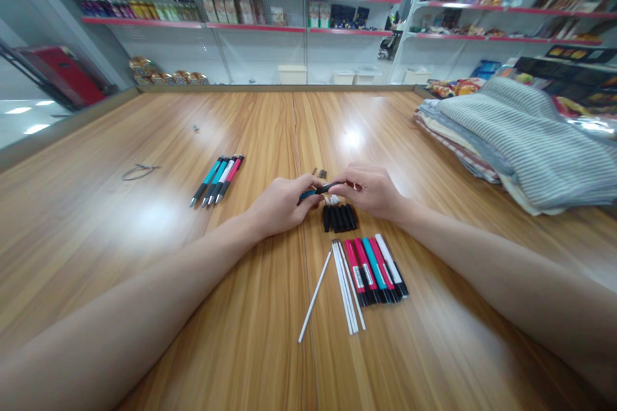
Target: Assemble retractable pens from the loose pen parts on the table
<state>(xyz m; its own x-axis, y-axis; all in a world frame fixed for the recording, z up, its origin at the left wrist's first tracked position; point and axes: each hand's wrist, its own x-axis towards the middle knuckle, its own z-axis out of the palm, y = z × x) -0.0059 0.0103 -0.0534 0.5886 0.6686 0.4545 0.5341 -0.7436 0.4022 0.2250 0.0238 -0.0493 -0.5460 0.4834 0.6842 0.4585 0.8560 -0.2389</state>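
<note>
Between both hands lies a pen [312, 193] with a blue barrel and a black grip, held level above the table. My left hand [284, 204] pinches its blue end, while my right hand [369, 191] closes around the black end. Just below my fingers is a row of black pen grips [340, 218], with small white pieces [331, 200] partly hidden behind them. Nearer to me are several white refills [344, 289], one lying apart at a slant. Beside them rest pink, teal and white pen barrels [375, 270]. Tiny dark parts [322, 174] sit beyond my hands.
Several whole pens [216, 181] lie side by side to the left, near a grey loop of cord [139, 172] and a tiny object [195, 128]. Folded striped cloth [530, 135] is piled at the right. Stocked shelves [255, 29] stand behind the wooden table [250, 115].
</note>
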